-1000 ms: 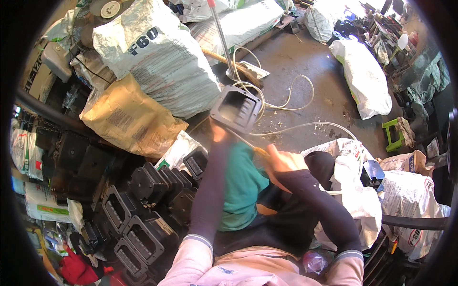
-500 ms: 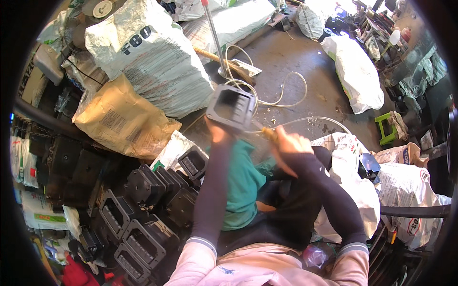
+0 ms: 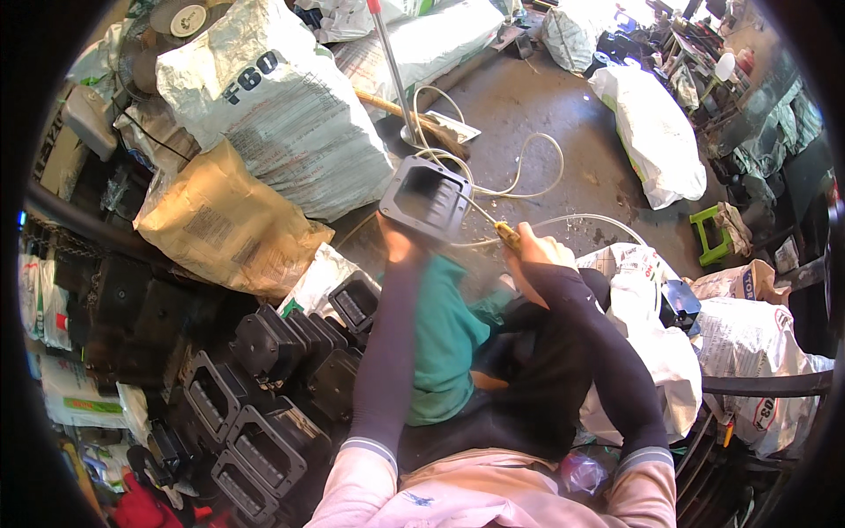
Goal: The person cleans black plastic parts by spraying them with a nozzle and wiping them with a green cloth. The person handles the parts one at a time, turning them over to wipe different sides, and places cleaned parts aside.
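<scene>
My left hand (image 3: 401, 239) holds up a grey-black plastic housing (image 3: 407, 214) with a flanged rim, its rectangular opening facing me and ribs showing inside. In my right hand (image 3: 544, 250) is a screwdriver-like tool with a yellow handle (image 3: 507, 234) and a thin shaft. The shaft points at the right side of the housing's rim; whether its tip touches cannot be made out. A green cloth (image 3: 444, 343) lies over my left leg below the housing. Beside my left arm several similar black housings (image 3: 268, 449) are piled up.
A large white sack (image 3: 282, 114) and a brown paper bag (image 3: 233, 224) stand at the left. A clear hose (image 3: 563, 163) loops over the floor near a broom (image 3: 444, 132). At the right are a green stool (image 3: 709, 236), white sacks (image 3: 656, 141) and a dark bar (image 3: 766, 385).
My right hand has moved slightly right, and the tool's shaft now shows against the rim's right side. My left hand and the housing stay almost in place.
</scene>
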The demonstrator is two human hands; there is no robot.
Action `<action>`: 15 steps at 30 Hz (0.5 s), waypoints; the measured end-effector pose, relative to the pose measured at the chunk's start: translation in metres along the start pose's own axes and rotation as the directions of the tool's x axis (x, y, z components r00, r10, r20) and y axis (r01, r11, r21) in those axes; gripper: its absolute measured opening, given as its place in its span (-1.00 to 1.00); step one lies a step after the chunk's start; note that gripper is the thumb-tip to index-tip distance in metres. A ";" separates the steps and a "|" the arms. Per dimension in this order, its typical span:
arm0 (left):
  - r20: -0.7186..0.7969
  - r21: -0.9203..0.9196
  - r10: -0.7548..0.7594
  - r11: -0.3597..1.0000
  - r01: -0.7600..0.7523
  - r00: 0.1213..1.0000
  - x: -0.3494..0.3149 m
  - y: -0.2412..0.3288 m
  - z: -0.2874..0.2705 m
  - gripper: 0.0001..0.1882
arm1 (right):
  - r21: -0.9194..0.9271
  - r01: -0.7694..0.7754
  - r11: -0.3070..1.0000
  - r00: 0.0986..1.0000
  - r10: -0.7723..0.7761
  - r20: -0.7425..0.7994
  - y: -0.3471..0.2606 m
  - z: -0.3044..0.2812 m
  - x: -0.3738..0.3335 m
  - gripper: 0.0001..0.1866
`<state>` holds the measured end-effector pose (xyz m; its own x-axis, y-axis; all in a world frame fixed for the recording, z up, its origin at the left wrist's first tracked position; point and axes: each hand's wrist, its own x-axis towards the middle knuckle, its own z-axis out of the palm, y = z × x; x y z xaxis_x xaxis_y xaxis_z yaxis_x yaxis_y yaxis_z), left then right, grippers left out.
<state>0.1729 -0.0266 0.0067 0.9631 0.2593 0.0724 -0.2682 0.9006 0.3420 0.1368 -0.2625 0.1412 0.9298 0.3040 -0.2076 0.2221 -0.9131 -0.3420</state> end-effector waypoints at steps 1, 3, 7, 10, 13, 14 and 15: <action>0.003 -0.003 -0.018 1.000 0.018 1.000 0.002 -0.002 -0.003 -0.49 | 0.002 -0.001 1.000 1.000 0.001 0.012 -0.005 -0.001 -0.003 -0.65; -0.035 0.041 -0.049 0.998 0.051 0.998 0.004 -0.008 -0.005 -0.50 | 0.028 0.101 0.995 0.995 -0.100 -0.017 -0.016 -0.003 -0.006 -0.64; -0.063 0.664 0.204 0.739 -0.111 0.977 -0.007 -0.017 0.002 -0.51 | 0.008 0.196 0.981 0.965 -0.194 0.177 -0.026 -0.010 -0.012 -0.69; -0.148 0.568 0.211 0.818 -0.092 0.966 -0.011 -0.017 0.005 -0.51 | 0.008 0.043 0.999 0.992 -0.041 -0.121 -0.019 -0.018 -0.010 -0.69; -0.150 0.233 0.028 0.972 0.008 0.988 0.005 -0.013 -0.003 -0.51 | -0.045 0.107 0.993 0.993 -0.105 0.046 -0.005 -0.021 -0.011 -0.71; -0.067 0.160 -0.008 0.987 0.018 0.998 0.012 -0.012 -0.008 -0.51 | -0.045 0.123 0.991 0.992 -0.121 0.048 0.001 -0.020 -0.016 -0.69; 0.015 0.084 -0.035 0.996 0.034 0.999 0.017 -0.012 -0.015 -0.50 | -0.044 0.082 0.996 0.996 -0.084 -0.036 0.007 -0.020 -0.013 -0.68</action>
<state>0.1919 -0.0280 -0.0100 0.9722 0.2222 0.0740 -0.2324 0.8763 0.4220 0.1321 -0.2786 0.1593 0.9179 0.3692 -0.1453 0.3103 -0.8961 -0.3172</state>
